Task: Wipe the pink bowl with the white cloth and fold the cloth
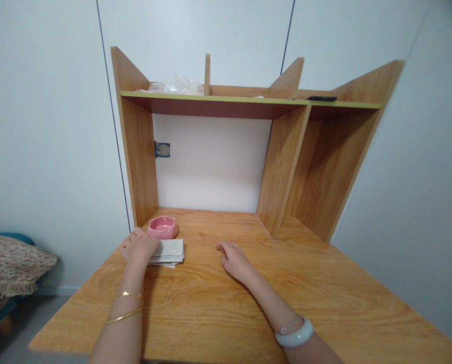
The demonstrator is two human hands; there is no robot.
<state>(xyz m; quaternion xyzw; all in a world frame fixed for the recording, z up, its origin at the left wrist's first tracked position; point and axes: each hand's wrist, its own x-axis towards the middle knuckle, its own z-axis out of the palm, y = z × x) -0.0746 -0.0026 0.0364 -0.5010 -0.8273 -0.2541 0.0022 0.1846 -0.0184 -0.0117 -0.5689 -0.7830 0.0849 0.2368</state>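
A folded stack of pale grey cloth [171,248] lies on the desk, left of the middle; it could also be paper. My left hand [139,246] is at its left end, with the thumb over the edge and the fingers bent, partly hidden. Just behind the stack stands a pink faceted bowl [162,227], like an ashtray, close to my fingers but apart from them. My right hand [234,259] rests low over the wooden desk [203,308], nothing in it, its fingers loosely bent and apart.
A wooden shelf unit [214,99] rises at the back of the desk. On it lie a clear plastic bag [176,85] and a flat black object [322,98]. A wall socket box [162,149] sits behind it. At far left is a seat with a patterned throw [15,263].
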